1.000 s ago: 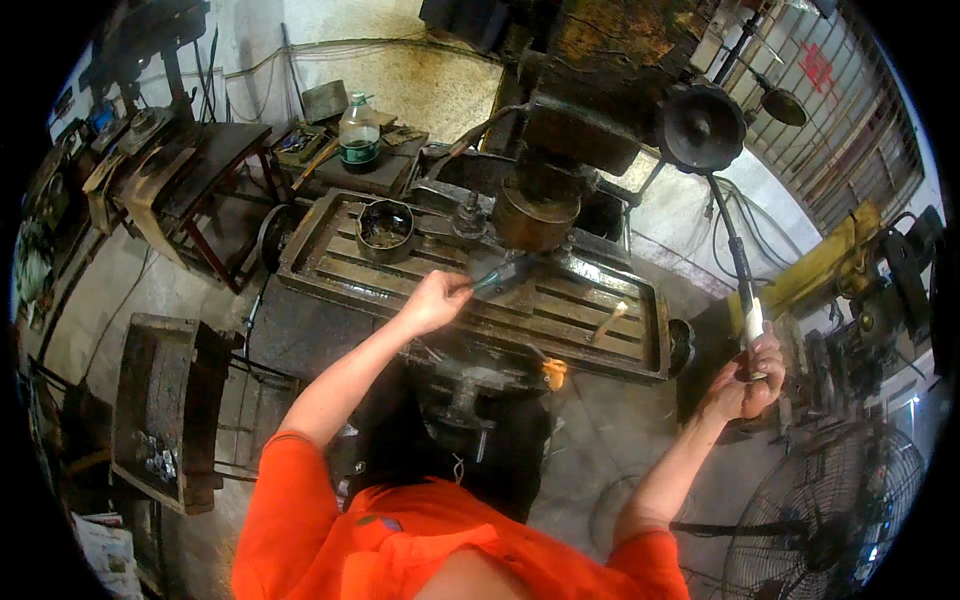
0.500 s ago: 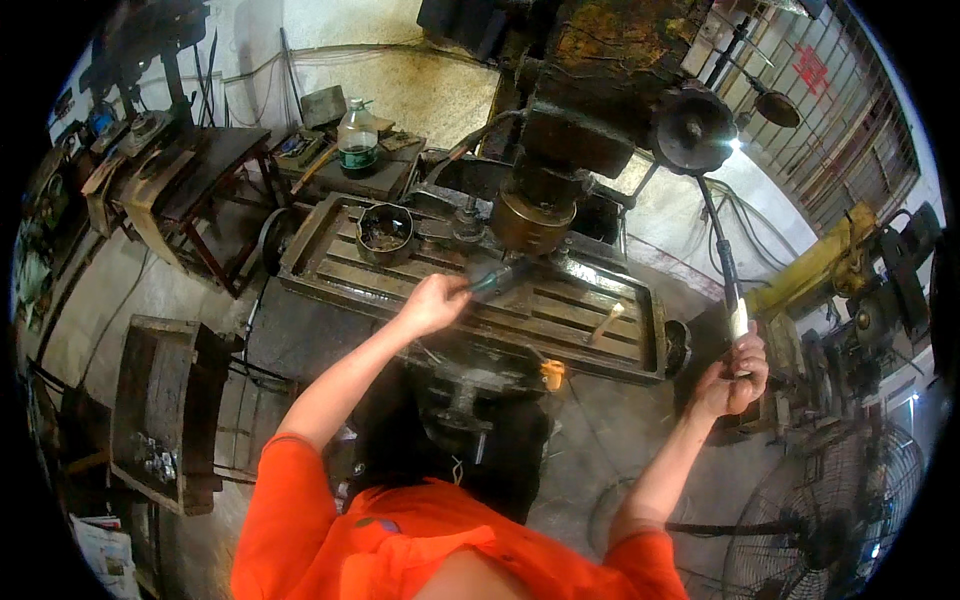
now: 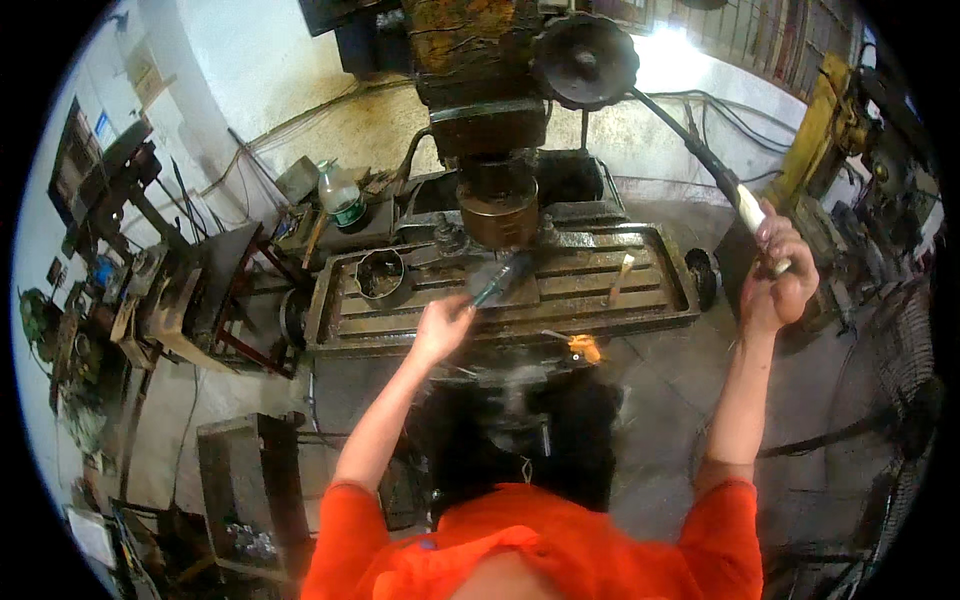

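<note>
My left hand grips a slim green-handled tool whose dark far end is blurred. That end is close under the round brown spindle head of a large machine, above its slotted metal table. My right hand is wrapped round the pale grip of a long dark lever, which runs up to a round hub beside the machine's head. A metal pan with dark contents sits on the table's left part. Whatever lies directly beneath the spindle is hard to make out.
A short pale-tipped stick lies on the table's right side. An orange object is at its front edge. Behind on the left stands a clear bottle with a green label. A wooden box stands low at left.
The view has shifted, so the machine sits further left. My right hand has raised the lever's grip outward and up. My left hand still holds the green-handled tool near the spindle.
</note>
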A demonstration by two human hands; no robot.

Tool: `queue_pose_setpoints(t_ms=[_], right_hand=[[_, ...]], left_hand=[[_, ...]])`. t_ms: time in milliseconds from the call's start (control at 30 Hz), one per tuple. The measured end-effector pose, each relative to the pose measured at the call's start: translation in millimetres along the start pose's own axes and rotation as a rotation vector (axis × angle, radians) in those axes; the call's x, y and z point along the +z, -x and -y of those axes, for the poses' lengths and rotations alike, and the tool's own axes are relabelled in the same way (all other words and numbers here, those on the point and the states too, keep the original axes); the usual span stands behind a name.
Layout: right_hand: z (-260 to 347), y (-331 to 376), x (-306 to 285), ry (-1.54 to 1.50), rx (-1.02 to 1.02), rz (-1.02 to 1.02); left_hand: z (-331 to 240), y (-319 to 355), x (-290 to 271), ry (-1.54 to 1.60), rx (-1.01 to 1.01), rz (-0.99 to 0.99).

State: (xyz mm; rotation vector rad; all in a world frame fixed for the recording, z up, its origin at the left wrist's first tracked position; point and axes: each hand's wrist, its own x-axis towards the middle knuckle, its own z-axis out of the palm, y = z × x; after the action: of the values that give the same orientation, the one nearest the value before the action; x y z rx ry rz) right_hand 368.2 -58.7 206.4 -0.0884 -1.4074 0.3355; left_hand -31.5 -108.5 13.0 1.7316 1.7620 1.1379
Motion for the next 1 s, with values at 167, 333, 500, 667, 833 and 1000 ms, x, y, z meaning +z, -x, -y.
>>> queue_pose_setpoints(t_ms=[167,333,500,667,833,1000], right_hand=[[1,-8,-2,0.027,0.004,-0.017],[2,-20,-2,0.004,-0.024,-0.003],[2,-29,-3,0.018,-0.045,0.017],[3,-40,2,0.076,-0.126,0.013],[9,-47,14,0.110,-0.085,-0.097],[-1,-65,7,-0.067,-0.149,0.063]], left_hand=[[-1,0,2,0.047,-0.012,-0.013],[-12,0,0,0.116,-0.045,0.010],[-9,-2,1,0.135,-0.079,0.003],[-9,-3,-1,0.057,-0.059,-0.029],[-24,-3,-7,-0.020,-0.068,-0.027],[-28,-6,-8,-0.140,-0.041,-0.038]])
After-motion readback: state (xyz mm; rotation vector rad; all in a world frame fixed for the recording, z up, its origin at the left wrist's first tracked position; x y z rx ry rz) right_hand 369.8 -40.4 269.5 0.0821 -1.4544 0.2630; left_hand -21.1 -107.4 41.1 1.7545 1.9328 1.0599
